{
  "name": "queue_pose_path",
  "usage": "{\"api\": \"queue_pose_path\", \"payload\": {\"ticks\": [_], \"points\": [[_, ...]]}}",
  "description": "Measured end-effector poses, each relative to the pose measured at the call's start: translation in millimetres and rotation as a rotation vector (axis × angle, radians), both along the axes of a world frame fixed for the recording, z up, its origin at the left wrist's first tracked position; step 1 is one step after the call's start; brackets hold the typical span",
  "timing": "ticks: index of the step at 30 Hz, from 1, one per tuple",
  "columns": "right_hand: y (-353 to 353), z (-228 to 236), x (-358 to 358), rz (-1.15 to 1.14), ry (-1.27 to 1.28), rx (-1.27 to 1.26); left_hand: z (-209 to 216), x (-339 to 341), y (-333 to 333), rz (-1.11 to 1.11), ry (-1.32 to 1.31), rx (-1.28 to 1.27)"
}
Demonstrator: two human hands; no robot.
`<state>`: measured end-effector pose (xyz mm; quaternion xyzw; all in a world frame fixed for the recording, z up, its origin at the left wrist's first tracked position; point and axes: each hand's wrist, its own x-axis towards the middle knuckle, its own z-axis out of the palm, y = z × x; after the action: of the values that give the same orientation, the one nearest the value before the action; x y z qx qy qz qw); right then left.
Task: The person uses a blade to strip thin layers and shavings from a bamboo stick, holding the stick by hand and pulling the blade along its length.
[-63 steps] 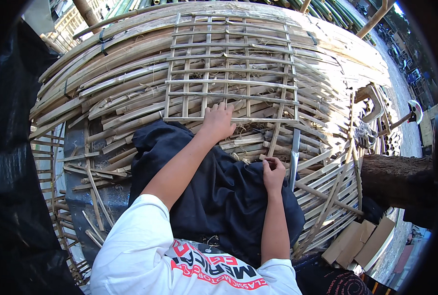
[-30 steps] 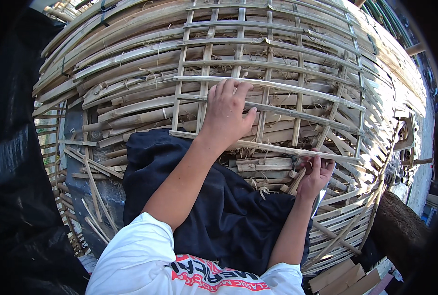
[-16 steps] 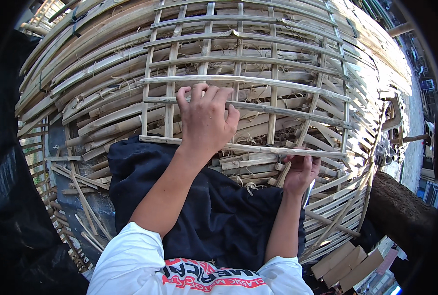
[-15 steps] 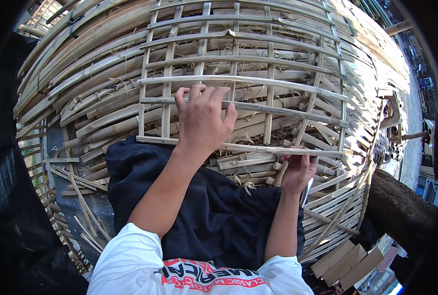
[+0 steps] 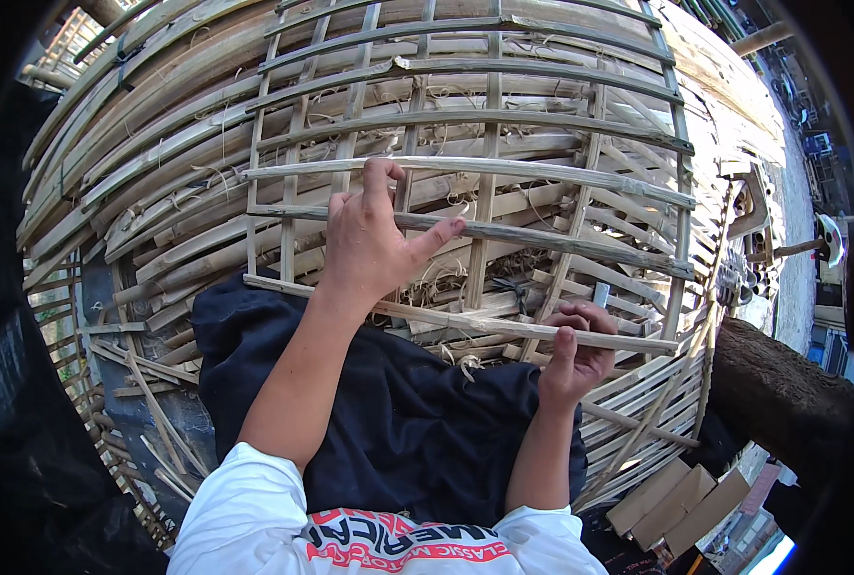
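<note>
A bamboo lattice (image 5: 542,233) of pale slats crossed by uprights leans in front of me, its right side lower than its left. My left hand (image 5: 369,240) grips its left part, index finger hooked over one slat and thumb stretched along the slat below. At the lower right, my right hand (image 5: 577,355) is closed around the lattice's bottom slat (image 5: 465,321), thumb on the near side and fingers curled behind. A narrow silvery metal piece (image 5: 600,295) sticks up beside those fingers; its kind and lower part are hidden.
Split bamboo strips (image 5: 178,225) lie stacked behind the lattice. Dark cloth (image 5: 389,412) covers my lap. Loose slivers (image 5: 159,402) lie at the left. On the right are a thick brown log (image 5: 777,379) and an opened cardboard box (image 5: 681,503).
The lattice's lower right corner has come down toward me, tilting the frame. My left hand has shifted slightly left and down. My right hand has lowered, and the metal piece now shows above it.
</note>
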<state>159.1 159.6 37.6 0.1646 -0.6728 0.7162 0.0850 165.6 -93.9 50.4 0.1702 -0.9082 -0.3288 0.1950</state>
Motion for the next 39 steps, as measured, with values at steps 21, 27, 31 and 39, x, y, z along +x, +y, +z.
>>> {"api": "queue_pose_path", "payload": {"ticks": [21,27,31,39], "points": [[103.4,14.6,-23.2,-0.17,-0.196,-0.046,-15.3,-54.5,105.4,-0.115,0.288,-0.218],[128.0,-39.0,-47.5,-0.307,-0.567,-0.14,-54.2,-79.6,141.3,-0.144,0.16,-0.307],[123.5,-43.6,-46.4,-0.298,-0.746,0.198,-70.4,-85.4,128.3,-0.147,0.146,-0.451],[109.1,-27.9,-32.0,0.159,-0.927,0.465,-58.6,-79.2,117.8,-0.197,-0.15,-0.295]]}}
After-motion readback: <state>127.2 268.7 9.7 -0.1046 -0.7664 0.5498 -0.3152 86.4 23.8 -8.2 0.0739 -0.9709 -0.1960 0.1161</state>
